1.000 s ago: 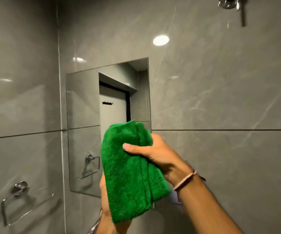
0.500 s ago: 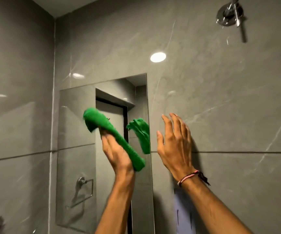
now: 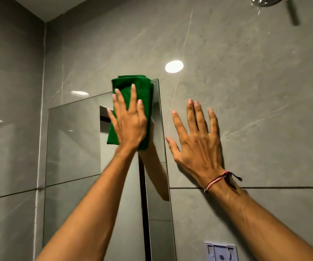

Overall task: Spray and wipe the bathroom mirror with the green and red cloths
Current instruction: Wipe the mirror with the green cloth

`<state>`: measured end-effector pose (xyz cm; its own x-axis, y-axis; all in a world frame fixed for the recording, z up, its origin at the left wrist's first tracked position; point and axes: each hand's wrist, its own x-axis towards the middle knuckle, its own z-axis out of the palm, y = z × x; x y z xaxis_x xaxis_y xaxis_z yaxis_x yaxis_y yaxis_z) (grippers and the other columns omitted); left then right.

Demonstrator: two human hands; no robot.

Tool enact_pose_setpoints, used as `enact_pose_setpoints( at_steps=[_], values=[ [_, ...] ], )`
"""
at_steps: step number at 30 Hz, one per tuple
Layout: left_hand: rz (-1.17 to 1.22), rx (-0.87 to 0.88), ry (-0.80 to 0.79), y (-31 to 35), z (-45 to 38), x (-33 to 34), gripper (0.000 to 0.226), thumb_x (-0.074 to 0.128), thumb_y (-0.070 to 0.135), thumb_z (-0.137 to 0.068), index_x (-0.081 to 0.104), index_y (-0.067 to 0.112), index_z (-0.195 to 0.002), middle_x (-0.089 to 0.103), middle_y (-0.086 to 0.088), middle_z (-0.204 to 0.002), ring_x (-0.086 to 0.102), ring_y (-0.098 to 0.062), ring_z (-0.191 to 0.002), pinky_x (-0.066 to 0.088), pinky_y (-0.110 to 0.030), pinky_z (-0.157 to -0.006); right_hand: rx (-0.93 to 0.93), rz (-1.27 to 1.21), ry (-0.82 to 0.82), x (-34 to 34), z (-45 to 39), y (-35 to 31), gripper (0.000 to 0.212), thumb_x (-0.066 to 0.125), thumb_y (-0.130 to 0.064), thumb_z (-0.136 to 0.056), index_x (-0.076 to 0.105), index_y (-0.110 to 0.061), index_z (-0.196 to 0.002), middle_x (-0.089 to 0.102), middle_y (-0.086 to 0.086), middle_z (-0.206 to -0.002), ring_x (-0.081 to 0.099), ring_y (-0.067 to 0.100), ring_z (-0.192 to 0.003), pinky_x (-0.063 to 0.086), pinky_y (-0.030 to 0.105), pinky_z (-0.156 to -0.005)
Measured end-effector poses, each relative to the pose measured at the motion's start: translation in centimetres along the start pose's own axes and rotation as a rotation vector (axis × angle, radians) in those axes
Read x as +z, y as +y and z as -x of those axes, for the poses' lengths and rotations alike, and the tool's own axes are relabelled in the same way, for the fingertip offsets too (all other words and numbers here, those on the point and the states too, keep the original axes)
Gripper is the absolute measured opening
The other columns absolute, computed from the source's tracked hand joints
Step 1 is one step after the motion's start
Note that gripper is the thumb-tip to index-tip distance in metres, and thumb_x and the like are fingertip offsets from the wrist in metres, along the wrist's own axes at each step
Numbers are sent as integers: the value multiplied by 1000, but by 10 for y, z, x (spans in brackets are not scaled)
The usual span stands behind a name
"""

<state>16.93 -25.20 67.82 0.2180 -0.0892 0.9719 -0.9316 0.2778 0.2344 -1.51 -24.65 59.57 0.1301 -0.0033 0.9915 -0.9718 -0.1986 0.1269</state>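
The left hand (image 3: 131, 121) is pressed flat, fingers spread, pinning the folded green cloth (image 3: 131, 102) against the mirror (image 3: 73, 147) at its upper right corner. The right hand (image 3: 199, 146) lies flat, holding nothing, on the tiled wall (image 3: 246, 91) just beside. Wiping is judged under way; no red cloth or spray is seen. Plush microfibre, glossy glass, polished grey stone-look tile.

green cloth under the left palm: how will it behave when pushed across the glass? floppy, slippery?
Probably soft and floppy: the green cloth lies folded in layers, with rounded folds along its top edge. It likely slides as one pad while the flat left hand presses it to the mirror. With no closed grip on it, it may well sag or drop if pressure eases.
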Motion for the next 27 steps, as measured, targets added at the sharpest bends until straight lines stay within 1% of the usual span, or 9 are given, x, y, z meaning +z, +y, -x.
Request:
enact_pose_setpoints(
  at_steps=[5,8,13,16,20,22,23,25,27],
  values=[
    [-27,-162,17,-85,-28,-23,55,17,45,-107,7,38,-161,0,-13,-172,0,-30,-159,-1,-57,-127,13,10,20,3,-4,-12,73,40,-55,-100,25,-24,-164,16,23,-173,17,36,-161,14,63,-128],
    [-33,-328,40,-149,-27,-37,54,16,43,-108,8,36,-162,1,-15,-172,1,-31,-159,-1,-56,-127,9,5,33,7,-3,-19,69,39,-49,-101,25,-24,-164,16,22,-173,16,36,-162,10,60,-130],
    [8,-615,103,-231,-5,-54,55,18,42,-109,13,29,-162,4,-18,-171,3,-34,-159,2,-54,-128,6,-3,64,12,1,-25,66,36,-44,-102,24,-24,-164,16,22,-173,15,35,-162,11,60,-130],
    [43,-742,134,-252,18,-58,56,18,41,-108,14,27,-162,6,-20,-171,5,-35,-158,5,-48,-128,11,4,65,12,0,-27,67,35,-43,-101,22,-25,-164,14,22,-173,13,35,-162,11,60,-130],
    [107,-899,196,-238,49,-53,56,19,40,-108,15,28,-162,4,-21,-171,3,-33,-159,3,-45,-127,3,-9,51,12,-1,-29,68,36,-39,-100,20,-25,-165,11,23,-174,10,36,-163,11,61,-130],
    [91,-836,202,-217,63,-47,55,20,41,-108,15,30,-162,3,-18,-171,3,-32,-159,6,-50,-128,4,-16,57,12,-1,-29,69,36,-39,-100,20,-24,-165,11,24,-173,11,36,-163,12,61,-130],
    [70,-734,179,-202,71,-45,55,19,41,-108,13,32,-162,3,-17,-172,3,-32,-159,9,-54,-127,10,-13,61,10,-1,-30,69,36,-38,-100,21,-24,-165,12,24,-173,11,36,-162,12,61,-130],
    [28,-436,108,-169,91,-35,55,19,42,-107,8,34,-160,2,-14,-172,4,-31,-159,11,-56,-127,12,-20,64,12,0,-31,67,36,-38,-100,22,-25,-165,13,23,-173,12,36,-162,13,60,-130],
    [20,-148,23,-129,114,-24,56,21,43,-105,5,37,-158,1,-13,-172,3,-29,-159,9,-53,-127,9,-20,54,9,-2,-30,67,36,-40,-101,21,-26,-165,13,22,-174,12,35,-163,13,59,-130]
  ],
)
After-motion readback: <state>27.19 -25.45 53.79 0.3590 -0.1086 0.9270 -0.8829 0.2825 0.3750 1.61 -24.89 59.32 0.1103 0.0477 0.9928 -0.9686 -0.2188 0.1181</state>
